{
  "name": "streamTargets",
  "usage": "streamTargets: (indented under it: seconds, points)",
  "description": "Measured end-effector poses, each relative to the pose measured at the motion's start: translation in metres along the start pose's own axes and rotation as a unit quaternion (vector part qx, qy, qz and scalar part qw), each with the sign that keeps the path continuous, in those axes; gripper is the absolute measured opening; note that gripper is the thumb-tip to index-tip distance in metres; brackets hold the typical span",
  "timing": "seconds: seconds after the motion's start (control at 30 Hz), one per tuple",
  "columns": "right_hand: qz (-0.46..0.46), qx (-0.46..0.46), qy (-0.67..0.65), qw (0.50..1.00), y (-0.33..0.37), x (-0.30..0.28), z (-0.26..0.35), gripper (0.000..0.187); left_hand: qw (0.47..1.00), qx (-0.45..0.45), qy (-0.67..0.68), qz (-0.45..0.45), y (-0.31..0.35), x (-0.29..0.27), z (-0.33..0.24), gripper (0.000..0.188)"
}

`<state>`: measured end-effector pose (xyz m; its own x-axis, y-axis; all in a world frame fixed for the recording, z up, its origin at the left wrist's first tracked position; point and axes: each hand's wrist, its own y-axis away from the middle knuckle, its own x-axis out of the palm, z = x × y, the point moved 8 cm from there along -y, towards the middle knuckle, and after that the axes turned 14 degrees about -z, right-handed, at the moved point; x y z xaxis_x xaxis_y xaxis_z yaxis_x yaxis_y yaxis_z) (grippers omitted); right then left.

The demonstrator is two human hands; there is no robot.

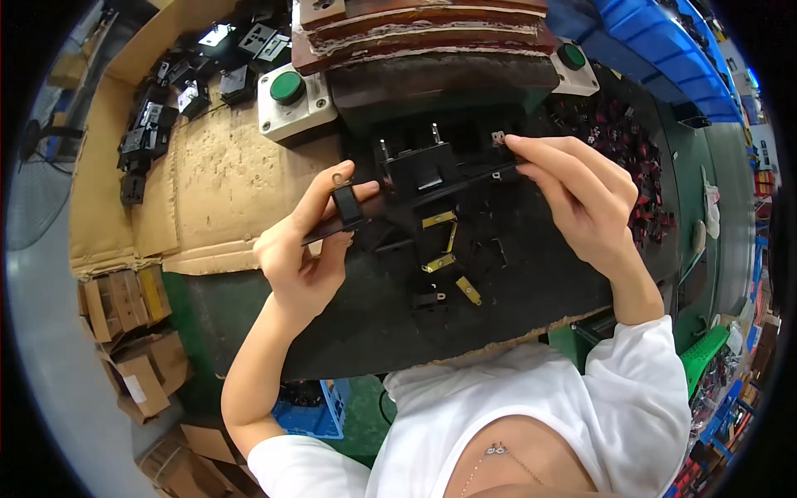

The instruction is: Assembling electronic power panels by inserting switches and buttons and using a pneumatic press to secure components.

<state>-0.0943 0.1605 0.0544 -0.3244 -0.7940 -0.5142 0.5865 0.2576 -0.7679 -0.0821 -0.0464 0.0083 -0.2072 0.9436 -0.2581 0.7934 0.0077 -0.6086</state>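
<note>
My left hand (303,249) is closed, its thumb and fingers round a small black rectangular part (347,206) with a metal loop on top. My right hand (585,191) pinches at a small metal terminal (498,139); the dark body around it blends into the background. Between the hands sits a black plastic housing (425,173) with upright metal pins, under the front of a dark press block (440,87). Several brass strips (440,220) lie on the black work surface just nearer to me, beside a small black part (427,299) with a metal tab.
Green push buttons in white boxes flank the press, one left (287,88) and one right (571,56). Cardboard (216,191) at the left bears several black socket parts (149,129). Many small black-and-red parts (652,178) lie at the right. A blue bin (664,41) stands far right.
</note>
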Motion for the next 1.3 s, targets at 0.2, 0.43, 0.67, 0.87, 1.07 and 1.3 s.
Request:
streamTargets:
  seconds: [0.2, 0.43, 0.67, 0.87, 1.07, 1.3]
  points:
    - [-0.002, 0.000, -0.019, 1.000, 0.000, 0.001, -0.001, 0.030, 0.997, -0.043, 0.045, 0.051, 0.010, -0.001, 0.013, 0.043]
    - [-0.011, -0.023, -0.047, 0.999, 0.002, 0.000, 0.001, 0.033, 0.998, -0.042, 0.016, 0.046, 0.012, -0.004, 0.014, 0.043]
    - [0.037, 0.271, -0.190, 0.943, 0.009, 0.010, -0.032, 0.015, 0.921, -0.334, 0.198, 0.022, 0.009, 0.012, 0.024, 0.058]
    - [0.088, 0.476, -0.341, 0.805, 0.029, 0.031, -0.044, 0.022, 0.888, -0.419, 0.191, 0.021, 0.012, 0.018, 0.025, 0.057]
    - [0.065, 0.575, -0.413, 0.703, 0.038, 0.038, -0.055, 0.024, 0.820, -0.435, 0.366, 0.064, 0.014, 0.021, 0.026, 0.082]
    - [0.049, 0.624, -0.469, 0.623, 0.048, 0.046, -0.056, 0.022, 0.820, -0.451, 0.350, 0.041, 0.018, 0.012, 0.030, 0.086]
